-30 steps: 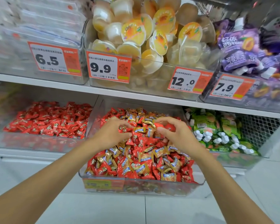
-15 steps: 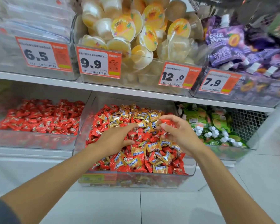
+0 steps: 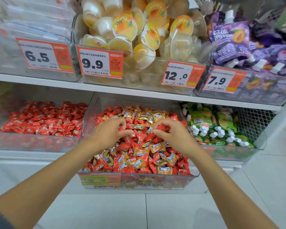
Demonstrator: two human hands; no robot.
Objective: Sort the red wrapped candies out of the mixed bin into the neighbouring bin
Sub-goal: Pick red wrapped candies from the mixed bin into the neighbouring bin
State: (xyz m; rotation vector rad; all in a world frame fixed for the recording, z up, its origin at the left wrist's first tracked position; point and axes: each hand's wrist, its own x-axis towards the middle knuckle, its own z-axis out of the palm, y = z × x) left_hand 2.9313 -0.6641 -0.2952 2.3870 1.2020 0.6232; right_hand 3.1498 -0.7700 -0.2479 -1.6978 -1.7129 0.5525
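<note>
Both hands, left hand (image 3: 109, 131) and right hand (image 3: 173, 134), have drawn apart, red candies (image 3: 144, 138) between.

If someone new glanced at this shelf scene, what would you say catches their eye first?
Probably the mixed bin at lower centre, heaped with red and gold wrapped candies, with the left hand and right hand curled over the pile. Next, the all-red candy bin to its left. Above, bold orange price tags such as 9.9 front a heap of yellow jelly cups.
</note>
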